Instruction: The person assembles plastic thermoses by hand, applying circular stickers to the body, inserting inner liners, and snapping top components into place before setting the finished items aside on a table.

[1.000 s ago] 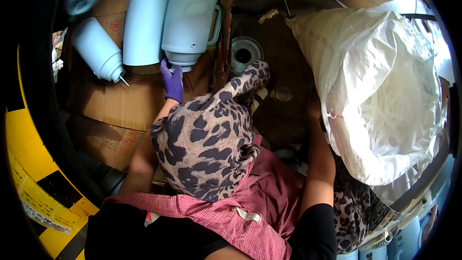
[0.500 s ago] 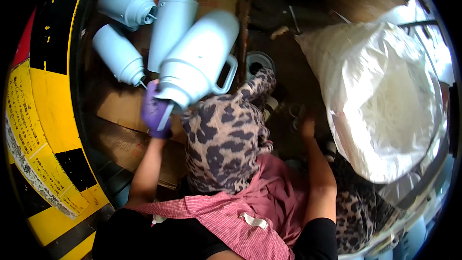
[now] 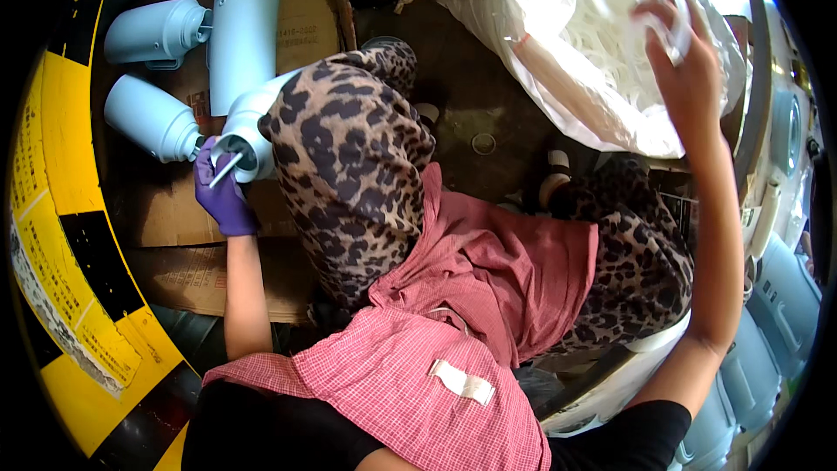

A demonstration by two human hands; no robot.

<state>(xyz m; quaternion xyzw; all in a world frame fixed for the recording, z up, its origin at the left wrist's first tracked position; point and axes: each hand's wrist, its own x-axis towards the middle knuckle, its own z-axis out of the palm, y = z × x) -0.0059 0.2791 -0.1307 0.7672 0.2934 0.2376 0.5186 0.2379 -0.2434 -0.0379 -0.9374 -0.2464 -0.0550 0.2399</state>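
My left hand [image 3: 225,194], in a purple glove, grips the mouth end of a light blue thermos flask casing [image 3: 251,109]. My leopard-print knee covers much of that casing. A pale narrow strip [image 3: 227,169] sticks out of its opening by my fingers. Over the mouth of a white plastic sack [image 3: 527,65], my bare right hand [image 3: 689,70] is raised with its fingers closed on white plastic rings [image 3: 673,26], somewhat blurred. More whitish rings [image 3: 615,52] fill the sack.
Several light blue flask casings, one standing tall [image 3: 244,44], lie on cardboard [image 3: 305,22] at the left. More blue casings [image 3: 754,366] are at the lower right. A yellow-black striped panel [image 3: 65,253] borders the left side. A small ring [image 3: 483,143] lies on the floor.
My right hand has gone from low beside my knees up to the sack and now has white rings in it. The casing in my left hand has come down behind my knee.
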